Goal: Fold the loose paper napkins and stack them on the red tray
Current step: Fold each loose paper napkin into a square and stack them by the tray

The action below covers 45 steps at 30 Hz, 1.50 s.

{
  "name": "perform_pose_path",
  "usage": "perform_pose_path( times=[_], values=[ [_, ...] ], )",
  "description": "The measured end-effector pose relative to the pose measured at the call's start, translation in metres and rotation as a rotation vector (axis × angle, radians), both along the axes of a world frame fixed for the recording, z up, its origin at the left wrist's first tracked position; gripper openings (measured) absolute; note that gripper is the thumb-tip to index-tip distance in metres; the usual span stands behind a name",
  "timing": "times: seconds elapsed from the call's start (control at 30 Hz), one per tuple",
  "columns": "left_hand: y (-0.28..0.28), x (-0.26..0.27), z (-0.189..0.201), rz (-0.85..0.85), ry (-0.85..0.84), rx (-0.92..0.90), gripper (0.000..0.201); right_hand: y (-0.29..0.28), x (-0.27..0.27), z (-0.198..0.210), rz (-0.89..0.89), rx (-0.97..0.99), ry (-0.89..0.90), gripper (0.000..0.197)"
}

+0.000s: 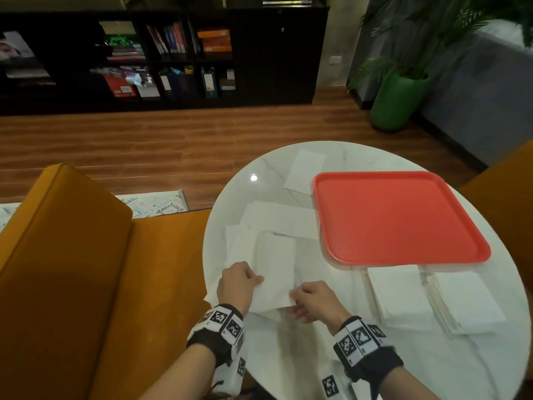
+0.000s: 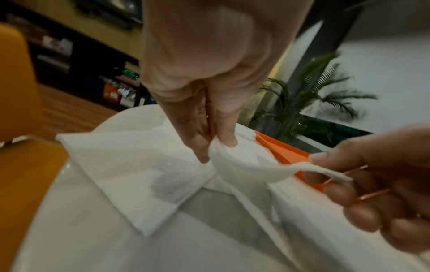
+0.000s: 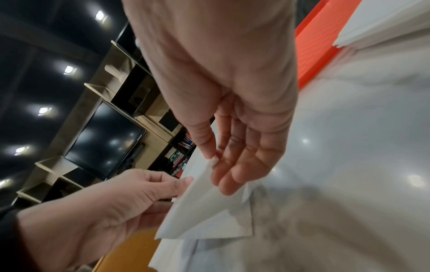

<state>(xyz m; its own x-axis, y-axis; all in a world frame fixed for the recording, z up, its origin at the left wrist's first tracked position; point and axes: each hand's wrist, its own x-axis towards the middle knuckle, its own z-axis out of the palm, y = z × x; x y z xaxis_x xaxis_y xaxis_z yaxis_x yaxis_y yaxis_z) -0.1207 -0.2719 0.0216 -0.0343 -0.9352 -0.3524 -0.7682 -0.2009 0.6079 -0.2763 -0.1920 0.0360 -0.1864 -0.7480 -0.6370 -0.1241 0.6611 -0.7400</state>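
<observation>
A white paper napkin [image 1: 274, 272] is lifted off the near left of the round table, its near edge held at both corners. My left hand [image 1: 240, 280] pinches its left corner [image 2: 218, 147] between thumb and fingers. My right hand [image 1: 310, 298] pinches the right corner [image 3: 213, 162] the same way. Under it lie several loose white napkins [image 1: 277, 220] spread flat. The red tray [image 1: 395, 217] sits to the right with nothing on it.
Two stacks of folded napkins [image 1: 401, 298] [image 1: 467, 301] lie on the marble table [image 1: 259, 174] just in front of the tray. One more napkin [image 1: 305, 171] lies at the tray's far left corner. An orange sofa [image 1: 72, 255] stands left of the table.
</observation>
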Motion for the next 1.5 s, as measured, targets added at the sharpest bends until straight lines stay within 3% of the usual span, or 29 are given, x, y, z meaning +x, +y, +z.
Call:
perform_pose_path(
  times=[0.37,0.6,0.7,0.83,0.93,1.03,1.27,1.33,1.5],
  values=[
    [0.0,0.005,0.003,-0.222,-0.4,0.115,0.037,0.002,-0.015,-0.005,0.106,0.083,0.169,0.017],
    [-0.003,0.014,0.005,-0.122,-0.139,0.144,0.021,0.001,-0.022,-0.002,0.079,0.023,0.181,0.013],
    [-0.003,0.02,0.003,-0.15,-0.1,0.113,0.015,-0.003,-0.023,0.0,0.084,0.013,0.208,0.012],
    [-0.004,0.025,-0.003,-0.213,-0.063,0.127,0.018,-0.044,-0.03,-0.003,0.217,-0.096,0.425,0.015],
    [-0.003,0.031,-0.007,-0.235,0.03,0.144,0.017,-0.101,-0.04,-0.01,0.309,-0.201,0.66,0.026],
    [0.001,0.039,-0.01,-0.26,0.081,0.163,0.019,-0.155,-0.045,-0.018,0.365,-0.234,0.767,0.044],
    [0.006,0.068,-0.012,-0.251,0.195,0.199,0.018,-0.215,-0.048,-0.038,0.524,0.031,0.903,0.087],
    [0.002,0.074,-0.012,-0.243,0.205,0.19,0.016,-0.215,-0.046,-0.038,0.543,0.111,0.971,0.08],
    [-0.019,0.07,0.003,-0.22,0.244,0.168,0.017,-0.21,-0.043,-0.02,0.554,0.094,0.994,0.021]
  ],
)
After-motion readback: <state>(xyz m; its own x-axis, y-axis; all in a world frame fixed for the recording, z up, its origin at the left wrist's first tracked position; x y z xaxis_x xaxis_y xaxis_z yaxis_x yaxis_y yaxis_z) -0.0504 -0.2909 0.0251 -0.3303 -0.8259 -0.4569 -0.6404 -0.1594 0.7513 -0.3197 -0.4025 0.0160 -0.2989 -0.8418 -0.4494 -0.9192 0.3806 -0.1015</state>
